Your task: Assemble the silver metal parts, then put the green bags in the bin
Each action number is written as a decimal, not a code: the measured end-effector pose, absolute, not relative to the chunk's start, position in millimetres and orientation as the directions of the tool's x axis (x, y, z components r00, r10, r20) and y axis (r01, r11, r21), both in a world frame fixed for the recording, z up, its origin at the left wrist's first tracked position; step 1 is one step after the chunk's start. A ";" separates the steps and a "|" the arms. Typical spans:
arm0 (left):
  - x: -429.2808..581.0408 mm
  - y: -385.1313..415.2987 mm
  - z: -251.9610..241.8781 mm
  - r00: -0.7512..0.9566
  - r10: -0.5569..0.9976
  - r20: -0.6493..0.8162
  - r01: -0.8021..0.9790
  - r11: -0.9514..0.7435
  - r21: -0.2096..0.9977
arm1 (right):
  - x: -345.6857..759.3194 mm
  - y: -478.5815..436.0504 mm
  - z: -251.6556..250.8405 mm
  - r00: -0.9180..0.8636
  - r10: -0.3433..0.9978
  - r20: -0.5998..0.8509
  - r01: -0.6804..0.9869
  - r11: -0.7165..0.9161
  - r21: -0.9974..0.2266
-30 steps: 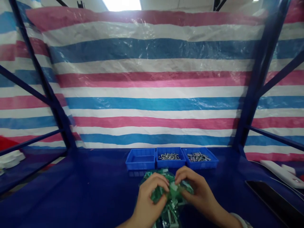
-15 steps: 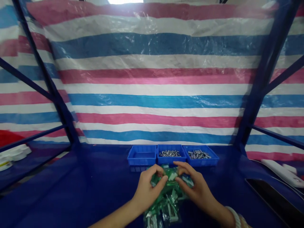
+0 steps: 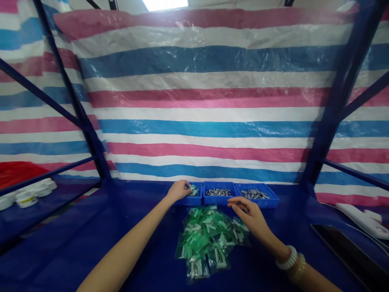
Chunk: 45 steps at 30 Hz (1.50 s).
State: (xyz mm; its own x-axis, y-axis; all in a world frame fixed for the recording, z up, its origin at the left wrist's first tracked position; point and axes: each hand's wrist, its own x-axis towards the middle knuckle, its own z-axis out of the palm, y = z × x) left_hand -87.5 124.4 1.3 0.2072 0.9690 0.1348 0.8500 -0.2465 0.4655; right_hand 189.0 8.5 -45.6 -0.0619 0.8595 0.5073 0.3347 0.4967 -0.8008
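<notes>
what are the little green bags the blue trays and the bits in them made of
Green bags: thin see-through plastic film, glossy, by the glints and pale parts showing through. Blue trays: likely moulded plastic, matte, one even colour. Bits: probably metal, silvery grey and shiny; too small to be sure.

A striped tarp (image 3: 200, 101) backs the blue table (image 3: 75, 243); white tubs (image 3: 27, 194) at left, a dark phone (image 3: 349, 255) at right.

I can read no words or numbers anywhere. The yellow labels on the tubs (image 3: 27, 198) at nine o'clock are too blurred, and my green bags (image 3: 209, 235) show none.
</notes>
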 end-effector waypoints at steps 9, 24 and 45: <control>-82.6 114.4 -5.4 0.269 0.954 0.136 0.890 -0.300 0.343 | 214.7 17.3 -38.5 -0.178 0.886 0.428 0.606 0.441 -0.661; -41.7 10.5 0.8 0.223 0.612 0.759 0.599 -0.700 0.389 | 230.9 10.0 -39.4 -0.273 0.926 0.261 0.710 0.376 -0.595; -15.3 -26.7 -8.3 0.276 0.961 -0.006 -0.215 0.068 0.974 | 169.4 -25.6 -21.9 -0.260 0.963 0.065 -0.186 0.016 -0.982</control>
